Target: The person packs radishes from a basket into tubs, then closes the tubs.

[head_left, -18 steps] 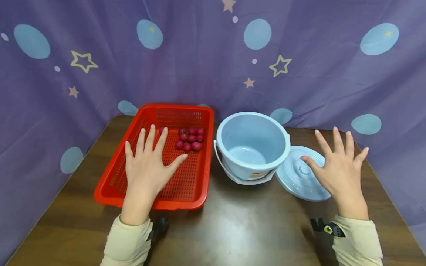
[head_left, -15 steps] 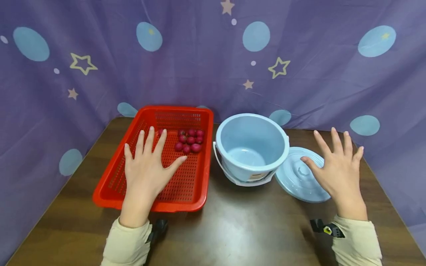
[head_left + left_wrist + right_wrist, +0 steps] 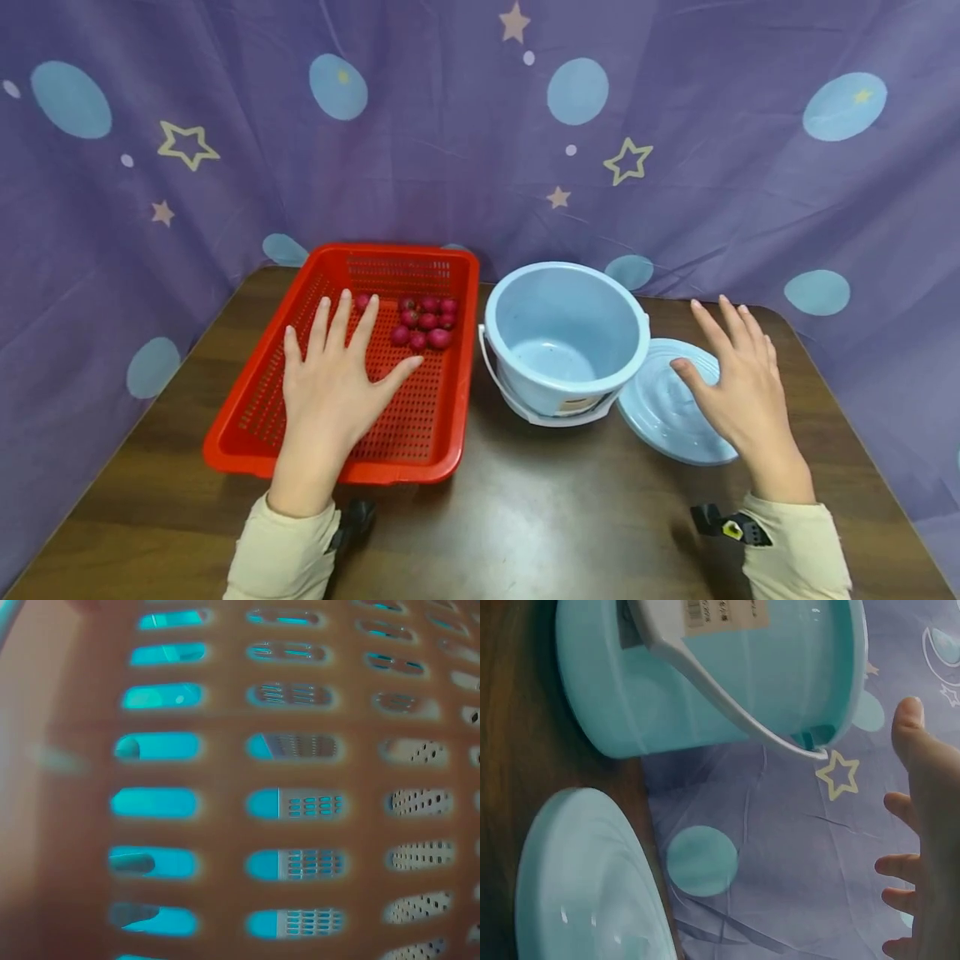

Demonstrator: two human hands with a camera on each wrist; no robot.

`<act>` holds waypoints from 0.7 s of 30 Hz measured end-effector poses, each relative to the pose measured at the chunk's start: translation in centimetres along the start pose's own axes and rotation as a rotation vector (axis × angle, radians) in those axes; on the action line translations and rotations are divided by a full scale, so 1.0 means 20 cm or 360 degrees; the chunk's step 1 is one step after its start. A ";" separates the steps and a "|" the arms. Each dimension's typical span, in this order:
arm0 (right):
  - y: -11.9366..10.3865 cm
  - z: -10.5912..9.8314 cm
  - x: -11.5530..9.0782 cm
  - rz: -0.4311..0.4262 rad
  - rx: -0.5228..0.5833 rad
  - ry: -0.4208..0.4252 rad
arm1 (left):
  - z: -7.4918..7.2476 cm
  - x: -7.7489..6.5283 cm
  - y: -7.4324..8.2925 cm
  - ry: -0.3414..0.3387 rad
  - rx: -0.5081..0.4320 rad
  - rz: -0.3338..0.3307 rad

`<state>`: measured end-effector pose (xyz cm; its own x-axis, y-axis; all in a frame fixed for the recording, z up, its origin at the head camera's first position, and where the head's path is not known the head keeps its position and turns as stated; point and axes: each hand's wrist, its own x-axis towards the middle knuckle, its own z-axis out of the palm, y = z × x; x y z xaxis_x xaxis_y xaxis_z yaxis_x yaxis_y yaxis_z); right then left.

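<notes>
My left hand [image 3: 330, 392] hovers over the red plastic basket [image 3: 450, 433] with its fingers spread, holding nothing. Several small dark-red round fruits, perhaps radishes [image 3: 427, 322], lie on the basket's far floor. One more sits near the left fingertips in the head view. My right hand [image 3: 746, 396], fingers extended, is above the right side of the light blue lid [image 3: 660, 408] and grips nothing. Between the hands stands an upright light blue bucket [image 3: 566, 333], its inside bare, its white handle [image 3: 727, 705] hanging down. The left wrist view shows only slots of the basket's wall [image 3: 217, 825].
Everything rests on a dark wooden table [image 3: 525, 517]. A purple curtain [image 3: 450, 150] with stars and blue dots hangs behind and at both sides. The bucket stands right of the basket, and the lid lies flat beside it.
My right hand has turned and shifted slightly left over the lid, its fingers closer together. My left hand has barely moved. The head view has tilted slightly up.
</notes>
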<state>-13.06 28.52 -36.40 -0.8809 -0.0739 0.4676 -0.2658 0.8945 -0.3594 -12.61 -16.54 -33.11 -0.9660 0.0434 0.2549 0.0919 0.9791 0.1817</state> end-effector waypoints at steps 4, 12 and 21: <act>-0.02 0.02 0.00 -0.0019 0.0136 0.0019 | 0.00 0.00 0.01 0.0026 -0.0012 0.0018; -0.08 0.05 -0.01 0.0050 0.0554 -0.0041 | -0.01 0.00 0.02 0.0040 -0.0009 0.0030; -0.15 0.10 -0.01 0.0100 0.0914 -0.0041 | -0.02 -0.01 0.01 0.0041 -0.0028 0.0036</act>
<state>-12.83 24.93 -36.99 -0.9093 -0.0455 0.4136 -0.3760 0.5156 -0.7699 -12.41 -16.47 -32.81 -0.9571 0.0604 0.2834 0.1183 0.9742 0.1920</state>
